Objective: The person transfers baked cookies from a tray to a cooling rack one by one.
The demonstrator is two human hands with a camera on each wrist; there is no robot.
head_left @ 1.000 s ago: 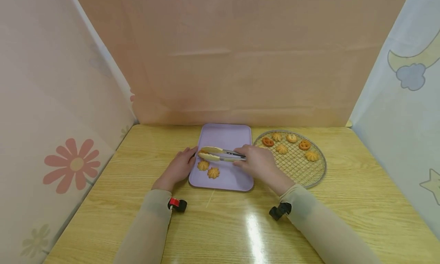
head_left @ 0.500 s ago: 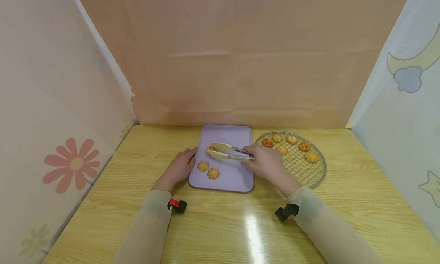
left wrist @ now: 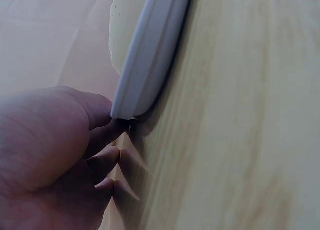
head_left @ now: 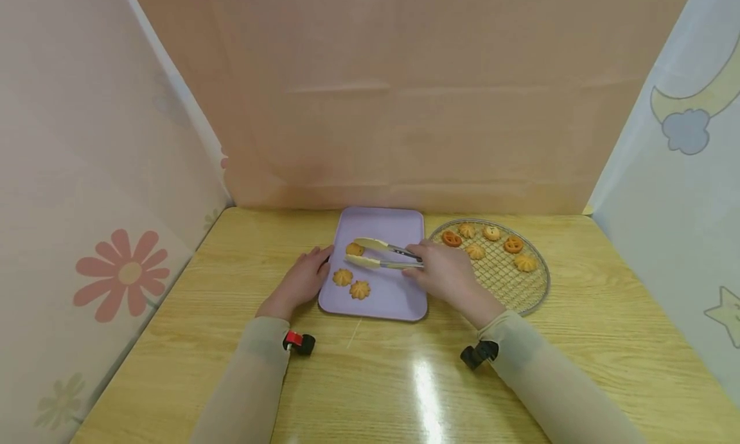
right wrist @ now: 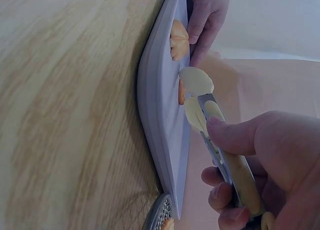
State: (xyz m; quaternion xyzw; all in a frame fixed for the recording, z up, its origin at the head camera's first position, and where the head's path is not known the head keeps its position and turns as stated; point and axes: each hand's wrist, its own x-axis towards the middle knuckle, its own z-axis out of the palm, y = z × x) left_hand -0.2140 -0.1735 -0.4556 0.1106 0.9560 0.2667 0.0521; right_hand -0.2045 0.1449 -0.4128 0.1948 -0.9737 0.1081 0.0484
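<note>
My left hand pinches the left edge of a lilac tray. In the left wrist view the thumb and index finger meet at the tray's rim. My right hand holds metal tongs with cream scalloped tips, reaching in over the tray from the right. A round golden cookie sits between the parted tips, near the tray's left side. Nearer to me on the tray lie two flower-shaped cookies, one on the left and one to its right.
Right of the tray stands a round wire rack, partly behind my right hand. It bears several cookies, among them pretzel-shaped ones and one with a face. A wooden table lies beneath, backed by a tan cloth.
The tongs have drawn the cookie rightward from the tray's left rim. Their tips have since parted a little, and the cookie shows flatter between them. My left hand keeps its place.
</note>
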